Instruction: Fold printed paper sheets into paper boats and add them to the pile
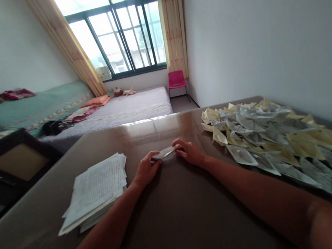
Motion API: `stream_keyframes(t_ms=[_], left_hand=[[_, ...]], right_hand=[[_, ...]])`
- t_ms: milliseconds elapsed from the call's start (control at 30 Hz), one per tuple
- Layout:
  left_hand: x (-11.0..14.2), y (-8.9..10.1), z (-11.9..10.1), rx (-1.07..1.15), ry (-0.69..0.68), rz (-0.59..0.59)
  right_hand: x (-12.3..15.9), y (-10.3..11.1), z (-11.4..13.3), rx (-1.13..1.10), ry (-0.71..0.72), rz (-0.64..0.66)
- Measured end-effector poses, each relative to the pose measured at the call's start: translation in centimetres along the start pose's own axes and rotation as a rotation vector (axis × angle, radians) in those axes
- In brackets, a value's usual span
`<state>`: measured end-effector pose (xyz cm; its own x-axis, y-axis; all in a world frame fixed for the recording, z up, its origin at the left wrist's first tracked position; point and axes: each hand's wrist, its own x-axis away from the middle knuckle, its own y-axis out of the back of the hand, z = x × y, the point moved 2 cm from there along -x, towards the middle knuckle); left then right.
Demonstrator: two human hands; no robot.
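Observation:
Between my two hands is a small folded piece of paper (165,153), pale grey, held just over the middle of the brown table (175,203). My left hand (147,167) pinches its left end between thumb and fingers. At the other end, my right hand (188,151) is closed on the paper with its fingertips. Left of my left forearm lies a stack of written sheets (96,184), its edges uneven. To the right of my right arm spreads a large heap of folded paper boats (256,126), some white-grey and some yellowish.
Past the table's far edge stand a bed (139,103) with pillows and cloths, and a pink chair (177,80) by the window (125,33). A dark cabinet (20,161) is at the left. A white wall (264,37) runs along the right side.

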<state>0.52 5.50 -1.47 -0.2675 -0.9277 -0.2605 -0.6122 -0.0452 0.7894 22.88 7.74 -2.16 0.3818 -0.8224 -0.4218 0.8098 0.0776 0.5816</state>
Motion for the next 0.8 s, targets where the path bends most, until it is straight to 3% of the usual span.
stream_keyframes(t_ms=[267,467,567,700,800], left_hand=[[-0.2,0.7,-1.4,-0.092,-0.007,0.083],[1.2,0.2,-2.6,-0.165,0.072,0.029],[2.0,0.0,-3.3,-0.172,0.049,0.021],[3.0,-0.4,-4.2,-0.144,-0.034,0.039],[3.9,-1.0,-4.7,-0.12,-0.102,0.055]], right_hand=[[0.6,0.0,0.7,0.105,0.065,0.081],[-0.4,0.3,1.1,0.146,0.005,0.184],[-0.6,1.3,1.7,0.158,-0.001,0.273],[1.7,3.0,2.7,0.168,0.0,0.278],[4.2,3.2,3.2,0.172,-0.014,0.23]])
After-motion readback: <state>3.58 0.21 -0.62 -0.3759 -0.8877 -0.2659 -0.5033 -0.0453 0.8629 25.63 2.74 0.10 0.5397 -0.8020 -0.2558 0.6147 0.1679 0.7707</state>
